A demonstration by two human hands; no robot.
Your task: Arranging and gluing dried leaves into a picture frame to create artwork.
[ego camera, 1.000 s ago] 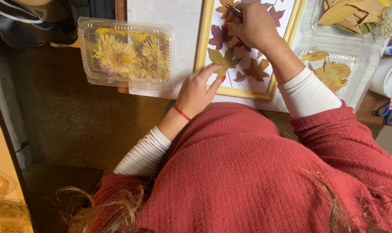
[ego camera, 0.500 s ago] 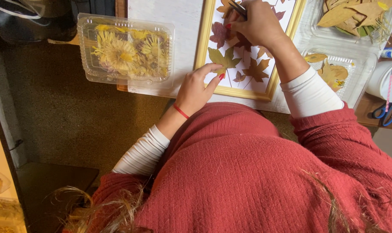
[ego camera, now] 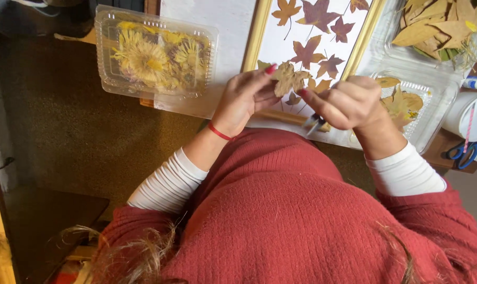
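Observation:
My left hand [ego camera: 243,100] pinches a dry tan maple-shaped leaf [ego camera: 289,79] between fingertips, holding it up over the near edge of a gold-framed white board [ego camera: 253,47]. Pressed red, brown and orange leaves [ego camera: 317,16] lie on that board. My right hand [ego camera: 349,102] is closed around a thin metal tool like tweezers [ego camera: 314,122], whose tips point down and left. Its fingers reach toward the tan leaf, almost touching it. A red band circles my left wrist.
A shut clear plastic box of dried yellow flowers [ego camera: 154,55] sits to the left of the frame. Open clear boxes of tan and yellow leaves [ego camera: 433,31] lie on the right. Blue-handled scissors [ego camera: 462,152], a white cup [ego camera: 467,118] and a small glue bottle [ego camera: 475,82] are at far right.
My right hand drew back from the far part of the board to its near edge with the tool. My left hand lifted the tan leaf, and the two hands came together.

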